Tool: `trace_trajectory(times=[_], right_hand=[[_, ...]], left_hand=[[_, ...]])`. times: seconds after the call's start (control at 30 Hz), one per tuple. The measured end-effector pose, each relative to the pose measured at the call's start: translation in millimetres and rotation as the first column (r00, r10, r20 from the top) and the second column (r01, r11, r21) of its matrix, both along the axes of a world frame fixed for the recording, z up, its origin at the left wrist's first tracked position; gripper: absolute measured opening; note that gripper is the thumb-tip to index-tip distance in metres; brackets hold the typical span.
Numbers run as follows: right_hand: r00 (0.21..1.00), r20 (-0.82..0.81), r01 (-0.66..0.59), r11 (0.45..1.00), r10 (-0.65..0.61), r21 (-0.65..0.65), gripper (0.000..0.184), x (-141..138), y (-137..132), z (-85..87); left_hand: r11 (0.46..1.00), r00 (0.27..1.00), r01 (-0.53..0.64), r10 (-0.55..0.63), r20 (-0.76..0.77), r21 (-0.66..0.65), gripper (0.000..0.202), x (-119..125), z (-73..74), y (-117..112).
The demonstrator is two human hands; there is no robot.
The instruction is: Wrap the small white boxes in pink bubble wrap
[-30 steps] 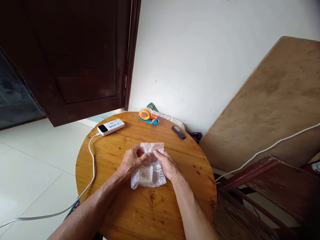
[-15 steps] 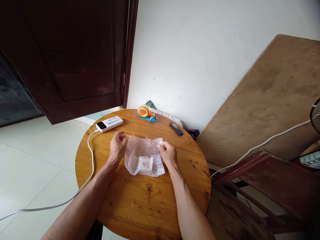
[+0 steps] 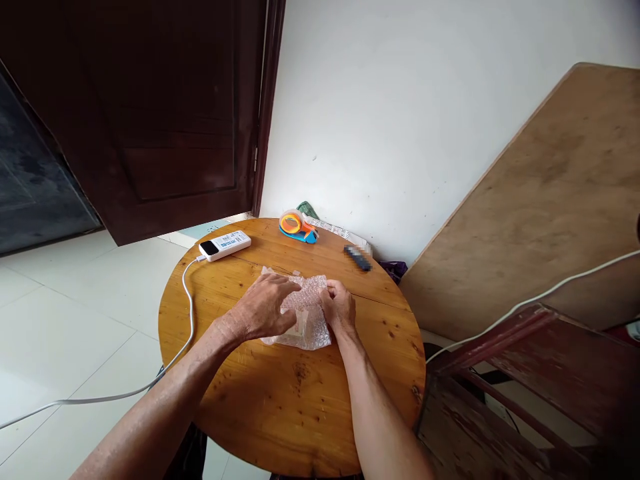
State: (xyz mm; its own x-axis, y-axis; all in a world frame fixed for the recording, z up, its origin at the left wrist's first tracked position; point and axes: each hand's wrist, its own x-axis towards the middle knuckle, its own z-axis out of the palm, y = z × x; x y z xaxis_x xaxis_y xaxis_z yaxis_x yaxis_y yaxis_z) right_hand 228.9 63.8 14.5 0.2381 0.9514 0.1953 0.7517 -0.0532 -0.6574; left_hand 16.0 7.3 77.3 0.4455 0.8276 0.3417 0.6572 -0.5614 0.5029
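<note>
A sheet of bubble wrap [image 3: 316, 327] lies on the round wooden table [image 3: 280, 427]. Under or inside it is a small pale packet [image 3: 301, 323] with reddish print, partly covered by my left hand. My left hand [image 3: 267, 305] is over the left part of the wrap, thumb and fingers apart, holding nothing. At the wrap's upper right corner, my right hand [image 3: 340, 305] pinches the edge between thumb and fingers.
A white device [image 3: 225, 245] with a dark screen and a cable [image 3: 189, 293] sits at the table's back left. An orange and blue tape dispenser [image 3: 299, 228] stands at the back, with a blurred dark object [image 3: 357, 258] to its right. A wooden board [image 3: 540, 180] leans on the wall.
My left hand has moved right, from beside the wrap's left edge to over it, and its fingers have spread. My right hand stays at the upper right corner. The view has shifted slightly.
</note>
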Motion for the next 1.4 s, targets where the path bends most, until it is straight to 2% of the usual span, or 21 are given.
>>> trace_trajectory(times=[0.07, 0.13, 0.3, 0.37, 0.43, 0.6, 0.7, 0.8, 0.9, 1.0, 1.1, 1.2, 1.3, 1.4], right_hand=[[1.0, 0.025, 0.017, 1.0, -0.017, -0.018, 0.026, -1.4, -1.8, 2.7], [0.998, 0.048, 0.035, 0.999, -0.033, -0.041, 0.025, -2.7, -3.6, 5.3], [0.995, 0.083, 0.058, 0.994, -0.05, -0.098, 0.025, -5.5, -5.1, 10.0], [0.994, 0.094, 0.058, 0.992, -0.047, -0.111, 0.026, -6.1, -5.0, 11.0], [0.994, 0.102, 0.057, 0.991, -0.044, -0.12, 0.026, -6.3, -5.2, 11.7], [0.993, 0.114, 0.052, 0.991, -0.037, -0.125, 0.026, -6.6, -7.4, 13.6], [0.991, 0.127, 0.055, 0.99, -0.039, -0.127, 0.027, -6.7, -8.0, 14.5], [0.989, 0.144, 0.057, 0.989, -0.038, -0.134, 0.027, -6.1, -7.2, 14.1], [0.986, 0.163, 0.05, 0.988, -0.026, -0.146, 0.028, -4.7, -6.3, 13.2], [0.982, 0.189, 0.05, 0.987, -0.02, -0.154, 0.029, -3.6, -6.7, 13.0], [0.975, 0.221, 0.053, 0.985, -0.015, -0.164, 0.032, -3.9, -8.2, 14.0], [0.969, 0.246, 0.04, 0.984, 0.005, -0.175, 0.034, -5.2, -9.9, 15.1], [0.964, 0.266, 0.026, 0.985, 0.022, -0.173, 0.033, -6.3, -11.6, 15.7], [0.958, 0.287, 0.02, 0.986, 0.029, -0.167, 0.03, -6.5, -13.2, 16.6]], left_hand=[[0.997, 0.987, 0.025, -0.037, -0.155, -0.074, 0.051, 4.3, 2.0, -1.7], [0.991, 0.974, 0.015, -0.045, -0.224, -0.134, 0.047, 7.7, 1.5, -2.7], [0.987, 0.992, 0.007, -0.027, -0.124, -0.158, 0.017, 10.5, -2.8, -8.3], [0.986, 0.994, 0.023, -0.041, -0.105, -0.163, 0.012, 10.3, -5.9, -11.3], [0.985, 0.995, 0.004, -0.021, -0.095, -0.175, 0.015, 9.6, -9.5, -13.8], [0.972, 0.98, -0.133, 0.099, -0.175, -0.195, 0.051, 4.8, -11.9, -14.0], [0.969, 0.958, -0.166, 0.115, -0.263, -0.18, 0.048, 1.4, -6.1, -10.9], [0.972, 0.951, -0.152, 0.095, -0.293, -0.177, 0.037, 0.3, 3.0, -12.2], [0.984, 0.958, -0.096, 0.049, -0.284, -0.152, 0.034, 1.5, 10.7, -26.9], [0.991, 0.953, 0.047, -0.081, -0.293, -0.124, 0.034, 2.1, 10.6, -57.6], [0.944, 0.906, 0.237, -0.3, -0.298, -0.229, 0.024, -1.9, 2.6, -91.9], [0.894, 0.9, 0.316, -0.389, -0.199, -0.316, 0.02, -9.1, -3.6, -110.1], [0.884, 0.948, 0.276, -0.316, -0.047, -0.378, 0.015, -12.0, -0.9, -104.9], [0.946, 0.996, 0.086, -0.078, 0.04, -0.313, 0.017, -6.4, 0.9, -86.6]])
